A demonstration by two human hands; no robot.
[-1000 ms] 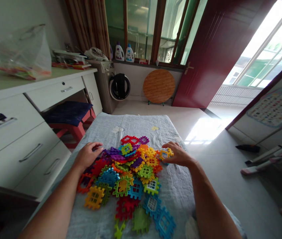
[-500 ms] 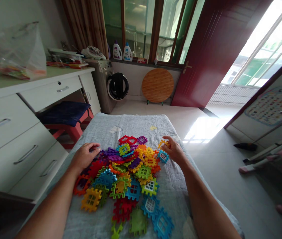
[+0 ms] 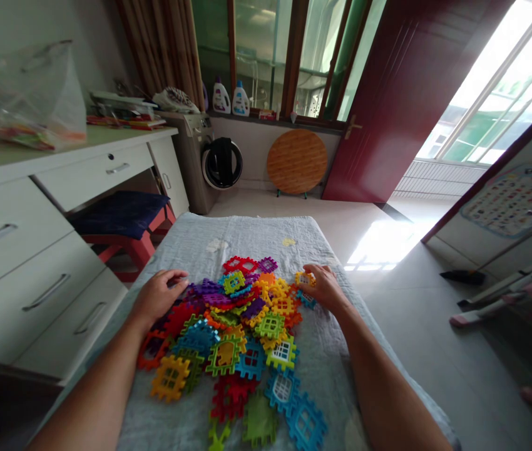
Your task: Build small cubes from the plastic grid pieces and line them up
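A heap of colourful plastic interlocking building tiles (image 3: 228,307) lies on the cloth-covered table between my hands. My right hand (image 3: 326,287) is at the heap's right edge, its thumb and fingers around a yellow building tile (image 3: 301,278) with a window-like grid. Partly under that hand, a blue building tile (image 3: 306,300) rests beside the yellow one. At the heap's left side, my left hand (image 3: 159,294) rests with thumb and fingers apart, holding nothing, close to purple tiles (image 3: 204,289). Nearer to me lie a yellow tile (image 3: 170,378) and a blue tile (image 3: 305,421).
A pale blue cloth (image 3: 251,235) covers the table. On the left stand white drawers (image 3: 50,288) and a stool (image 3: 120,214) with a dark seat. Behind are a washing machine (image 3: 194,163), a round wooden board (image 3: 296,161) and a dark red door (image 3: 388,106).
The yellow tile in my right hand has tilted down flatter and shifted slightly left, and the hand has lowered over the blue tile. My left hand has stayed put.
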